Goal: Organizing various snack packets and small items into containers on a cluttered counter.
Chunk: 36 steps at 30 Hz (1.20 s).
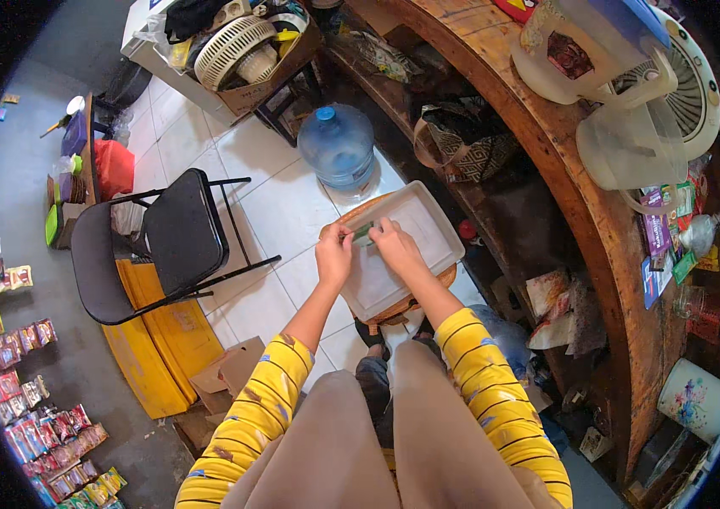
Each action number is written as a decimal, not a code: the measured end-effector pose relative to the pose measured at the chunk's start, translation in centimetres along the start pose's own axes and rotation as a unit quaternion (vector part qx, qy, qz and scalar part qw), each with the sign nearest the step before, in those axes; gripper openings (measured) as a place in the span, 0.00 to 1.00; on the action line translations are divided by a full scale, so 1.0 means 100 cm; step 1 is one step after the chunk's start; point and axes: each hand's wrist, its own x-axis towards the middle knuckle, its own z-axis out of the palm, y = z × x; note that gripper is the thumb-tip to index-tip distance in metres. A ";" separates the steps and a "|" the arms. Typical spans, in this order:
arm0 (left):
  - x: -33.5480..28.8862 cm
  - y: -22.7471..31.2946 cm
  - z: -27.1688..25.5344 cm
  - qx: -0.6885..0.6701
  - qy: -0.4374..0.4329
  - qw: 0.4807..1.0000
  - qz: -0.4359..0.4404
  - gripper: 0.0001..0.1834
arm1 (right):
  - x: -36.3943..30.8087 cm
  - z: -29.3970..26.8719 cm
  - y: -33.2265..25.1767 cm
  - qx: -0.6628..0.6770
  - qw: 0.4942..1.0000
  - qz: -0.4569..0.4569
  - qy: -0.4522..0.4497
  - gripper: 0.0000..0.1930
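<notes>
A whitish rectangular plastic tray (446, 222) rests on an orange-brown stool (398, 312) in front of my knees. Over its far left part, my left hand (334, 248) and my right hand (395, 244) come close together with bent, pinching fingers. Between them runs a small, slim green thing (363, 230), pinched by the fingertips at either end. Its exact kind is too small to make out. The tray's floor looks pale, and its near left part lies in the shadow of my arms.
A blue water jug (336, 148) stands on the tiles beyond the tray. A black folding chair (186, 225) and yellow panels (152, 339) are to the left. The curved wooden counter (538, 110) borders the right, with a pitcher (631, 140) on it. Sachets (54, 433) hang at left.
</notes>
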 end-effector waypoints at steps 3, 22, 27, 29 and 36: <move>-0.001 0.002 -0.005 0.071 0.022 0.997 0.010 0.05 | 0.003 0.005 0.002 0.028 0.998 -0.038 0.046 0.03; 0.019 0.004 -0.018 0.245 0.000 0.962 0.120 0.06 | 0.026 0.023 -0.004 0.035 0.991 0.029 0.123 0.07; 0.017 0.001 -0.019 0.245 -0.012 0.963 0.115 0.07 | 0.027 0.026 -0.001 0.073 0.987 0.047 0.134 0.07; 0.015 0.003 -0.021 0.235 -0.010 0.966 0.111 0.07 | 0.026 0.026 0.000 0.081 0.986 0.049 0.134 0.07; 0.009 0.015 -0.019 0.211 -0.023 0.971 0.109 0.11 | 0.011 0.016 0.006 0.128 0.979 0.114 0.110 0.12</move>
